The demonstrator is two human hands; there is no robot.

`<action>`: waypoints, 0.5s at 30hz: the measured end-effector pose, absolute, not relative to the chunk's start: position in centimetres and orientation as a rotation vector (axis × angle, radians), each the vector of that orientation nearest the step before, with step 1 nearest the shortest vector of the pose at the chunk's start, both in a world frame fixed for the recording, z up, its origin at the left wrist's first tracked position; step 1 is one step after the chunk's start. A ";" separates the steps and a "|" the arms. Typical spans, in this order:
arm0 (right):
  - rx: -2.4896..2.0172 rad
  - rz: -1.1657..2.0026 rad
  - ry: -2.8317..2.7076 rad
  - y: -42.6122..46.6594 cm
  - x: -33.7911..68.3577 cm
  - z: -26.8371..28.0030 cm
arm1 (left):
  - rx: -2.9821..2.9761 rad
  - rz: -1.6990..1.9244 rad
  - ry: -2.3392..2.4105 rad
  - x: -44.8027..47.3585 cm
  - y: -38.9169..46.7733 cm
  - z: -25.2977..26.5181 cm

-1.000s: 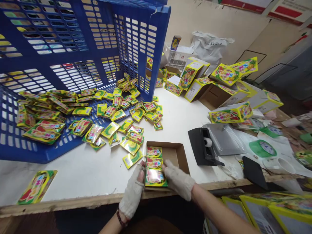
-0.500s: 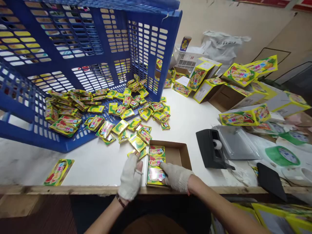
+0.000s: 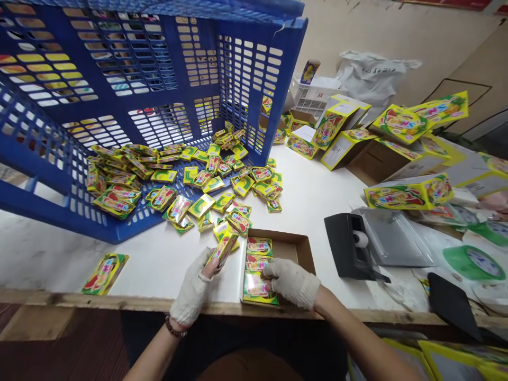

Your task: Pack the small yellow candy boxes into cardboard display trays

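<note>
Person at a white worktop (image 3: pixel 301 182), both hands in fingerless-looking pale gloves. Below the worktop's near edge, at the right, yellow-bordered cartons (image 3: pixel 444 360) are partly in view. The left hand (image 3: pixel 191 293), a beaded bracelet (image 3: pixel 174 329) at its wrist, is raised over the near edge; its thumb and fingers are clamped on a small packet (image 3: pixel 224 247), held aslant just left of an open box (image 3: pixel 305 251). That box lies against the near edge, and a column of packets (image 3: pixel 259 263) lines its left wall. The right hand (image 3: pixel 296 284) reaches over the column, fingers bent and close together; from here I cannot tell whether they grip a packet. Toward the left, one larger packet (image 3: pixel 105 274) lies flat beside the near edge. To the right of the box stand a black tape dispenser (image 3: pixel 344 248) and, beyond it, a green tape roll (image 3: pixel 473 263). Farther in, loose packets (image 3: pixel 202 205) spill from a blue crate (image 3: pixel 115 231) toward the box. Near the far edge, yellow boxes (image 3: pixel 397 196) are heaped at the right, before a white basket (image 3: pixel 311 100) and a white bag (image 3: pixel 369 76).
</note>
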State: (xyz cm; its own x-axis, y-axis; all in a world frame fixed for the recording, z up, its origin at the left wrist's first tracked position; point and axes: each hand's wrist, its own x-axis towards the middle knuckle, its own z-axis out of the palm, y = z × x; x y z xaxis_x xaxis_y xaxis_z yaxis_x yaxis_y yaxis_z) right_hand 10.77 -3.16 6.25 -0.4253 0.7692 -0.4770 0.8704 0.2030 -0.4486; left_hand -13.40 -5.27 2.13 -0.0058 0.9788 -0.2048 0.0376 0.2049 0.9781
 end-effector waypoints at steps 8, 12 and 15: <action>1.532 -1.208 2.466 -4.3 10.1 4.6 | 0.649 1.165 0.968 -9.4 -5.7 3.4; 1.956 -1.576 2.469 -3.6 10.1 5.6 | 0.617 1.021 0.955 -8.1 -6.1 4.5; 1.981 -2.177 2.314 -2.8 10.2 6.3 | 0.817 0.962 1.096 -7.8 -5.4 4.8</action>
State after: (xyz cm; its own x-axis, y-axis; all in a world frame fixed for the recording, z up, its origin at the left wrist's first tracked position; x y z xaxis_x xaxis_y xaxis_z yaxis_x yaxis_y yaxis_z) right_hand 10.21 -2.80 6.28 -0.3134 0.9260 -0.2107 0.2668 -0.1270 -0.9553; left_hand -7.76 -5.41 4.77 0.1622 0.9251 -0.3433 -0.2196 0.3730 0.9015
